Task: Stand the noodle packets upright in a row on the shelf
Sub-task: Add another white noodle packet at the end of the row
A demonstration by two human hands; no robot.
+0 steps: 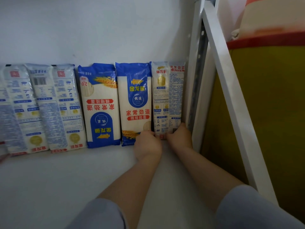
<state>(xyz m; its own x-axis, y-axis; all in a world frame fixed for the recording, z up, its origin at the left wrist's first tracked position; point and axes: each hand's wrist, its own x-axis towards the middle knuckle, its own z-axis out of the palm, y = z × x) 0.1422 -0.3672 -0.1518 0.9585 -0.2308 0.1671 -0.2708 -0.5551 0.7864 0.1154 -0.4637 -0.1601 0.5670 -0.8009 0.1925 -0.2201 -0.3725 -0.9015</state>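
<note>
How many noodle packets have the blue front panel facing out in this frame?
2. One blue-front packet stands mid-row, printed upside down; the other stands right of it, print upright, the left hand at its base. The remaining packets show their white backs.

Soft, even, cool light filled the shelf (66,179), with faint shadows. The packets at far left (14,109) were blurred, the centre sharper. Wide-angle distortion bent the upright post (234,96).
</note>
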